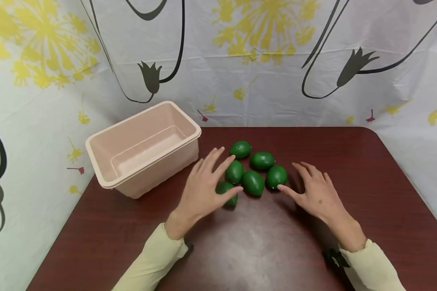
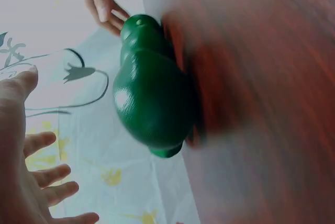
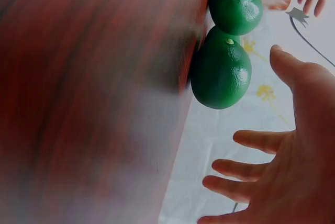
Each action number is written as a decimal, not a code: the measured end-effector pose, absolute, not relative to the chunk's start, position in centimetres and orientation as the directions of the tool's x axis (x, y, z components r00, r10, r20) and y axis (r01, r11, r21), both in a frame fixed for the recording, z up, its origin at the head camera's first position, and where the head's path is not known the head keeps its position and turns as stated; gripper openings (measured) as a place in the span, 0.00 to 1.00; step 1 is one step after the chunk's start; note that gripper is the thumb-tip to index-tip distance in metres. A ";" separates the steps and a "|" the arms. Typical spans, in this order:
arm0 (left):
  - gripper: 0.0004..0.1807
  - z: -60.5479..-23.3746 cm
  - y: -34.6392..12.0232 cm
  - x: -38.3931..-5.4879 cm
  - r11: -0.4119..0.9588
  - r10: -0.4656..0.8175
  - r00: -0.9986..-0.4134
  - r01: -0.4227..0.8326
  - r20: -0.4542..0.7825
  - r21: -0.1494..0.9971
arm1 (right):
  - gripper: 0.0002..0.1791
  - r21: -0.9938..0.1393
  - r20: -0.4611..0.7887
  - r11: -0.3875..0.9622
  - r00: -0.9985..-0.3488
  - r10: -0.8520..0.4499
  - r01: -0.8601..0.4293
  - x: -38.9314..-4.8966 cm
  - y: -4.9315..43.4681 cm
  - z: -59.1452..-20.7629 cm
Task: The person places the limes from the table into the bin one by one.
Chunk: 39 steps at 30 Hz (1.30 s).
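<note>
no text or numbers can be read.

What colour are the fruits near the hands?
The fruits are dark green, clearest in the head view.

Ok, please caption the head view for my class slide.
Left hand and right hand, holding nothing, frame six green fruits beside a pink tub on a dark red table.

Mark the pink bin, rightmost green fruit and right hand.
Pink bin (image 1: 164, 169): head view, outer front wall.
Rightmost green fruit (image 1: 276, 177): head view, middle of its skin.
Right hand (image 1: 318, 198): head view, its back.
</note>
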<state>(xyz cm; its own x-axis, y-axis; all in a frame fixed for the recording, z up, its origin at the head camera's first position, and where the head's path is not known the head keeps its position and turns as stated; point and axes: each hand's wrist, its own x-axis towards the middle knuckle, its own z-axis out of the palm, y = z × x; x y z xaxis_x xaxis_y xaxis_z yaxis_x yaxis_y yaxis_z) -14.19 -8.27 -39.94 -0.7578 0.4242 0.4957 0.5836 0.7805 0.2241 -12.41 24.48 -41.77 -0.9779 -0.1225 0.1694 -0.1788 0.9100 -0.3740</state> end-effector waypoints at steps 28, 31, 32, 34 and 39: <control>0.34 -37.0 -15.6 -13.8 0.749 0.184 -0.654 0.577 0.734 0.326 | 0.43 -0.487 0.016 0.854 -0.980 -0.199 -0.182 -12.6 24.5 -42.1; 0.33 -36.8 -16.3 -13.7 0.761 0.144 -0.656 0.552 0.741 0.341 | 0.40 -0.493 0.022 0.848 -0.978 -0.208 -0.192 -12.6 24.6 -42.1; 0.33 -36.8 -16.5 -13.7 0.768 0.133 -0.658 0.541 0.742 0.342 | 0.40 -0.496 0.023 0.846 -0.977 -0.210 -0.193 -12.7 24.6 -42.1; 0.32 -36.7 -17.0 -13.7 0.778 0.106 -0.655 0.523 0.748 0.348 | 0.40 -0.500 0.027 0.843 -0.977 -0.211 -0.196 -12.7 24.6 -42.2; 0.31 -36.7 -18.1 -13.6 0.802 0.053 -0.642 0.483 0.764 0.350 | 0.41 -0.518 0.021 0.834 -0.978 -0.208 -0.189 -12.9 24.6 -42.2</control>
